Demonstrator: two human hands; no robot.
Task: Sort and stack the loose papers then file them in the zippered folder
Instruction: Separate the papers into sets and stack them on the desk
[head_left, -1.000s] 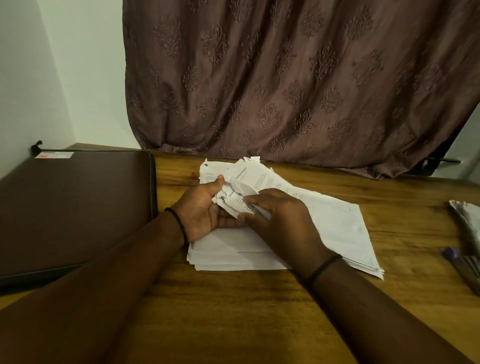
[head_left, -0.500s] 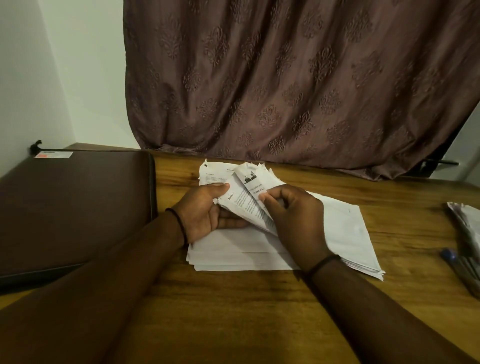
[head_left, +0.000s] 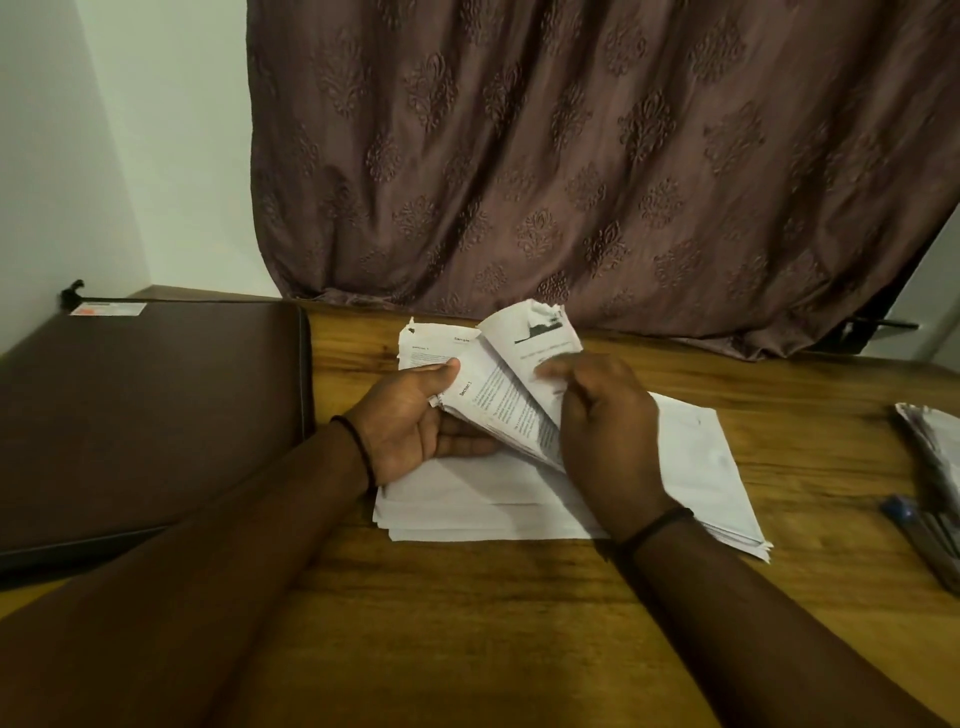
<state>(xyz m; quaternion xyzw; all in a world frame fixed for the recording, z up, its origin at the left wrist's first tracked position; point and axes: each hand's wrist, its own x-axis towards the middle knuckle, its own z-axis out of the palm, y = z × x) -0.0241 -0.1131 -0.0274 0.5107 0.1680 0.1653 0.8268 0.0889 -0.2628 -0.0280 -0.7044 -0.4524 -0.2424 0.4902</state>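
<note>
A bundle of printed papers (head_left: 493, 405) is raised above a flat pile of white sheets (head_left: 696, 467) on the wooden table (head_left: 467, 623). My left hand (head_left: 410, 426) grips the bundle's left edge, thumb on top and fingers beneath. My right hand (head_left: 597, 426) pinches the top sheet (head_left: 540, 343) and bends it up and back, showing a page headed with small print under it. The dark brown zippered folder (head_left: 145, 415) lies closed at the left, apart from both hands.
A brown patterned curtain (head_left: 597, 171) hangs behind the table's far edge. At the right edge lie another small stack of papers (head_left: 930, 441) and a blue-capped pen (head_left: 919, 525). A small label (head_left: 108, 309) sits at the folder's far corner.
My right hand has lifted the top sheet higher and folded it back, exposing the page below. The left hand keeps the same grip on the bundle.
</note>
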